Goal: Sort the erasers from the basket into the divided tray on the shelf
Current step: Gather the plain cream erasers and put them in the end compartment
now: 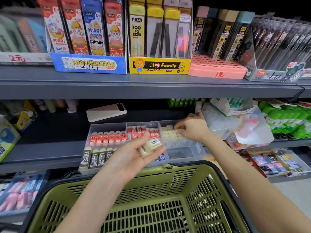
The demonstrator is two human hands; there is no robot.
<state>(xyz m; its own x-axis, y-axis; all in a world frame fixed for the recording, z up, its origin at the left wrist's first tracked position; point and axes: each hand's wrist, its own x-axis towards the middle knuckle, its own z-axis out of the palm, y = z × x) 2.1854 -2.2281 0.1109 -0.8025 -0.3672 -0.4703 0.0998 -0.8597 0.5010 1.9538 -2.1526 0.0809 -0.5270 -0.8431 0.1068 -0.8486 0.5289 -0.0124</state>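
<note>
L hand [134, 157] is palm up over the tray's [107, 126] front edge, fingers curled round a bunch of erasers [150, 147]: cream, squarish, white label w/ dark print. R hand [193, 128] is in the tray's back-right compartment, fingertips pinching a cream block [179, 126] beside rows [170, 132] of the same. Tray sits at the shelf [50, 132] front edge, w/ the green basket [151, 182] just below.

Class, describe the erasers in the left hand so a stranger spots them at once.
Above the green basket, in front of the clear divided tray, the left hand holds cream erasers. Unlike the red-sleeved rows behind, they are pale blocks with small white labels.
</note>
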